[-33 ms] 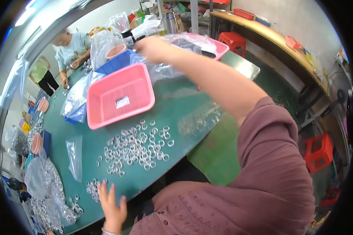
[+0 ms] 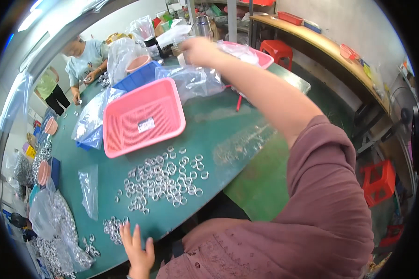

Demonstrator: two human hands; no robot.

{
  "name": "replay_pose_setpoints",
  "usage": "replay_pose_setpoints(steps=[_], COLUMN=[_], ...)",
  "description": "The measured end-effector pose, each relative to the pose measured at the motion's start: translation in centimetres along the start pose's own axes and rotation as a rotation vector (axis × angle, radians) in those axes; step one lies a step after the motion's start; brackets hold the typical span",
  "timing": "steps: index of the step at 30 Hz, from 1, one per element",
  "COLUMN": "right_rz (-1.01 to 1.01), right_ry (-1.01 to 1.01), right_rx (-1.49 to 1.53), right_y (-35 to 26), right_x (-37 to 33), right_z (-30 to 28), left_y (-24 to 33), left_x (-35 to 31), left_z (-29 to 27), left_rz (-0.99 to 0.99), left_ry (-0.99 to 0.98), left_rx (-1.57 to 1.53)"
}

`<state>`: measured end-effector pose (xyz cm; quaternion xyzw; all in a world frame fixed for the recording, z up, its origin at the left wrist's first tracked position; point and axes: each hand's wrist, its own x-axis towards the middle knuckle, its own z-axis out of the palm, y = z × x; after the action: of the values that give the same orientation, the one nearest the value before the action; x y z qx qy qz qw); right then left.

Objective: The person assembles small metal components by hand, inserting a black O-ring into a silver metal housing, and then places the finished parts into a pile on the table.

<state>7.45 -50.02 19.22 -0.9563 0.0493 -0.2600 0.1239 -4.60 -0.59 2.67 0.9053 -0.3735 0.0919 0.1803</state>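
Observation:
My left hand (image 2: 139, 251) is at the table's near edge, fingers spread, holding nothing. Its fingertips are beside a small heap of metal rings (image 2: 112, 229). A larger spread of silver rings (image 2: 158, 179) lies on the green table (image 2: 209, 139). My right arm reaches far across the table. My right hand (image 2: 199, 52) is closed at the back, near clear plastic bags (image 2: 191, 83). A small pale, flat-looking thing (image 2: 180, 57) shows at its fingers; its kind is unclear. A pink perforated basket (image 2: 144, 116) with a white label inside stands beyond the rings.
A blue tray (image 2: 137, 76) and a black-topped jar (image 2: 152, 45) stand behind the basket. A red stick (image 2: 239, 103) lies right of the bags. Another pink basket (image 2: 263, 59) is at the far right. A co-worker (image 2: 86, 63) handles small parts at the far left.
My right hand has shifted to the right, and the pale thing now shows at its fingers. The plastic around it has moved and more of the red stick is visible. My left hand stays nearly still.

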Motion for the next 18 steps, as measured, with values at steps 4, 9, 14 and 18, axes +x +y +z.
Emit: replay_pose_setpoints(steps=[4, 9, 14, 18], right_rz=[0.379, 0.485, 0.611, 0.663], right_ry=[0.348, 0.329, -0.059, -0.308], right_rx=[-0.099, -0.163, -0.230, -0.279], right_y=[15.6, 24.1, 25.9, 25.3], right_x=[1.2, 3.0, 4.6, 4.5], right_z=[-0.5, 3.3, 6.6, 8.5], left_y=[-0.2, -0.3, -1.4, -2.4], left_x=[0.4, 1.1, 1.4, 0.7], left_z=[3.4, 4.9, 5.1, 5.3], left_rz=[-0.108, -0.145, -0.125, -0.152], left_ry=[0.082, 0.115, 0.102, 0.015], left_rx=[0.122, 0.226, 0.239, 0.275])
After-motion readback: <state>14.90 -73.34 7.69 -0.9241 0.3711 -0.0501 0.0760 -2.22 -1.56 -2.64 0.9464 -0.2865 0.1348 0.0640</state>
